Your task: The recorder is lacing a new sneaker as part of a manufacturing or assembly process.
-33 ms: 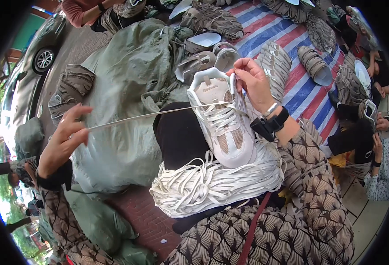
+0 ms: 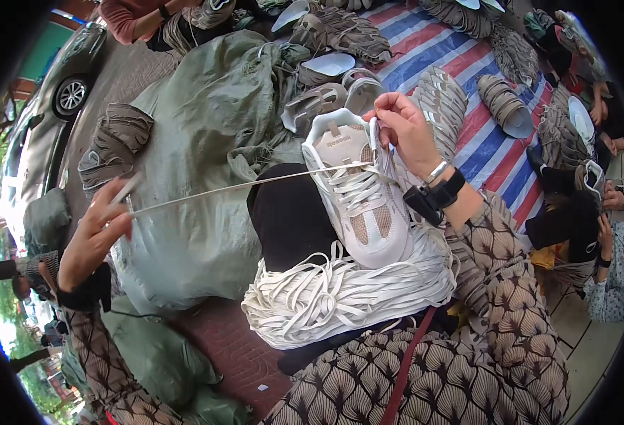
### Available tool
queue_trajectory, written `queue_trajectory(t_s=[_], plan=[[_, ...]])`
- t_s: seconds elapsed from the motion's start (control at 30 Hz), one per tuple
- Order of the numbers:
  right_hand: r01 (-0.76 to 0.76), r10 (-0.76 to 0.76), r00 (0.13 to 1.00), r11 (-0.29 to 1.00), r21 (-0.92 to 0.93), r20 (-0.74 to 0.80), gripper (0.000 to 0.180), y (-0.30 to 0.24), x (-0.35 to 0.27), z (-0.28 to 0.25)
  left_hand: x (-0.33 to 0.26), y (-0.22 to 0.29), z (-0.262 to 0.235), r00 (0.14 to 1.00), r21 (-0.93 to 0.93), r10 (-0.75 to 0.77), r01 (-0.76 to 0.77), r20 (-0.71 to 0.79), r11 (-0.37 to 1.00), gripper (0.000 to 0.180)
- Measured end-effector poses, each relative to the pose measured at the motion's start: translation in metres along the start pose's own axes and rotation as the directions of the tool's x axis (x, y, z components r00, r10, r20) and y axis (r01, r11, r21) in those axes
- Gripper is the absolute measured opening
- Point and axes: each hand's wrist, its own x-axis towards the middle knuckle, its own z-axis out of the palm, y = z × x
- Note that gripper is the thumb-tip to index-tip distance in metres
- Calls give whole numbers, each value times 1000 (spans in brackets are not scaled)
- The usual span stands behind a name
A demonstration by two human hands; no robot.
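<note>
On my lap, a white and beige sneaker (image 2: 368,212) leans toe toward me, white laces crossed over its tongue. My right hand (image 2: 409,136) is closed on the upper right edge of its collar, fingertips pinched; what lies between them is partly hidden. From the upper eyelets a pale shoelace (image 2: 234,188) stretches taut leftward to my left hand (image 2: 98,230). That hand is slightly blurred, its fingers curled around the lace, with a short pale piece standing up beside them. Below the toe lies a thick bundle of white laces (image 2: 340,301).
A large green sack (image 2: 191,142) bulges left of the shoe. Bundles of grey-beige shoe uppers (image 2: 340,35) lie on a striped tarp (image 2: 482,149) beyond. A dark strip of uppers (image 2: 117,145) stands beside the sack. Other people sit at the right and top; a car (image 2: 64,85) is parked far left.
My left hand has shifted slightly left and downward, drawing the lace along, and a pale piece now shows above its fingers. My right hand and the sneaker stay nearly where they were.
</note>
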Motion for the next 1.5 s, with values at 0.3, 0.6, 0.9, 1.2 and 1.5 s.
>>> queue_trajectory(t_s=[0.3, 0.6, 0.9, 1.2, 1.5], plan=[[719, -158, 651, 439, -538, 742, 33, -45, 0, 88, -110, -54, -26, 960, -290, -169, 100, -223, 952, 27], [67, -6, 557, 997, -38, 830, 50, -146, 14, 70, -73, -13, -9, 983, -393, -31, -45, -184, 918, 27], [-329, 413, 872, 891, -313, 261, 42, -84, -20, -111, 82, 59, 103, 941, -611, 323, -197, 102, 767, 30], [-16, 129, 864, 973, -229, 486, 14, -59, -61, 35, 114, 164, 180, 797, 192, 566, -534, -212, 823, 35], [-474, 561, 672, 828, -300, 484, 12, -61, -55, 35, 107, 143, 182, 847, 86, 514, -507, -134, 858, 36]])
